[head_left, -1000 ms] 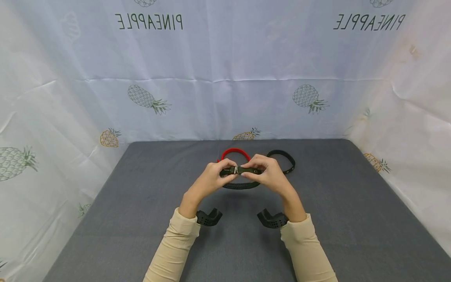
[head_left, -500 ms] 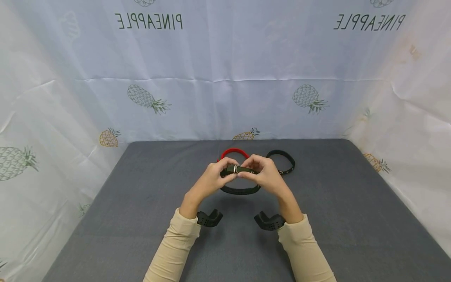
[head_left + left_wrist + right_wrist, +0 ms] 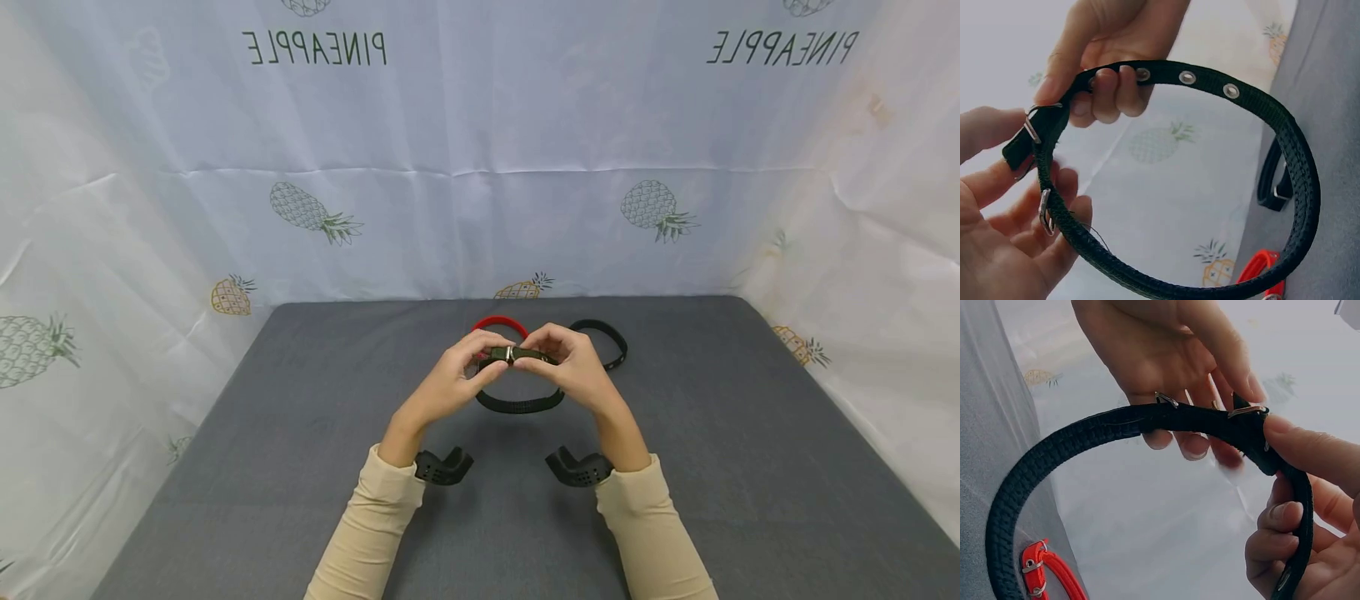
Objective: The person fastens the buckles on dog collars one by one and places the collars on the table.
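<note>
Both hands hold a dark green dog collar (image 3: 520, 407) up over the table, bent into a loop. My left hand (image 3: 450, 373) pinches it at the metal buckle (image 3: 1032, 128), the thumb and index finger at the strap end. My right hand (image 3: 581, 371) grips the strap beside the buckle, thumb near the frame and fingers curled round the part with metal eyelets (image 3: 1187, 77). In the right wrist view the strap end passes at the buckle between the two thumbs. A metal D-ring (image 3: 1046, 212) hangs on the collar by the left fingers.
Behind the hands a red collar (image 3: 498, 320) lies looped on the grey table (image 3: 337, 467). A black collar (image 3: 621, 343) lies to its right. A pineapple-print curtain (image 3: 480, 233) rises at the table's back edge. Black camera mounts (image 3: 445, 467) sit on both wrists.
The hands and the buckle have shifted slightly up and to the right. The collar's lower loop hangs a little lower than a second ago. Both hands keep their hold.
</note>
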Motion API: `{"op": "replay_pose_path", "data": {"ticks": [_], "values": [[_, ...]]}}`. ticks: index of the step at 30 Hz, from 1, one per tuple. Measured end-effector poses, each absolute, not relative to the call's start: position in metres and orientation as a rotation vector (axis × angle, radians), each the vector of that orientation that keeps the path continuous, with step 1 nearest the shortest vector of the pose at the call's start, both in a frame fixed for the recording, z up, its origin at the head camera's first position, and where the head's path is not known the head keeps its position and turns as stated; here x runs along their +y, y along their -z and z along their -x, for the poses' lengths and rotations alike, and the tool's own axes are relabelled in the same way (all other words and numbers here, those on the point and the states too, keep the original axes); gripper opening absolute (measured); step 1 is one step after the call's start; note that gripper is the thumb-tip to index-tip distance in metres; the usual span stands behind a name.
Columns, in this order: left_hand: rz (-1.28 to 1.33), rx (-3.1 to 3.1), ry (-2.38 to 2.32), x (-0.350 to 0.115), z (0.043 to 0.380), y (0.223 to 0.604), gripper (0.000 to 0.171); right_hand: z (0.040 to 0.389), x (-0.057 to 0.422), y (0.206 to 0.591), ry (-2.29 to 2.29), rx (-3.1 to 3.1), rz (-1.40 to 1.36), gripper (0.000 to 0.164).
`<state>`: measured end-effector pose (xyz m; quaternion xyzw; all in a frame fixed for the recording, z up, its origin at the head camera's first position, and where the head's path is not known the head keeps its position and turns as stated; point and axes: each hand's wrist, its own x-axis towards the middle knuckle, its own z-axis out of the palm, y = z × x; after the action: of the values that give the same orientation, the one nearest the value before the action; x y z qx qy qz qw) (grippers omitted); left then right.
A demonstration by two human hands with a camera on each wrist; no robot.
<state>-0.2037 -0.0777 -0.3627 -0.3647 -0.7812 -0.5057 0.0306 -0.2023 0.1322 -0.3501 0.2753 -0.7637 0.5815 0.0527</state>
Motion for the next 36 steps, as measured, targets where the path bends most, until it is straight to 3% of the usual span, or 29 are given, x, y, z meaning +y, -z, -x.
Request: {"op": "replay_pose_path", "data": {"ticks": [15,27,36], "values": [[0.888,-2.229,1.921,-0.0783,0.2049,0.3619,0.03,0.2033,0.134,0.351,-1.876,-2.276,-0.8,0.024],[0.927,-2.199,1.84,-0.0763,0.2052,0.3638,0.027,0.2038,0.1302,0.3517,-1.83,-2.356,-0.775,0.037],[0.966,-2.188,1.714,-0.0745,0.2049,0.3636,0.021,0.2036,0.1271,0.3544,-1.762,-2.39,-0.817,0.032]]}}
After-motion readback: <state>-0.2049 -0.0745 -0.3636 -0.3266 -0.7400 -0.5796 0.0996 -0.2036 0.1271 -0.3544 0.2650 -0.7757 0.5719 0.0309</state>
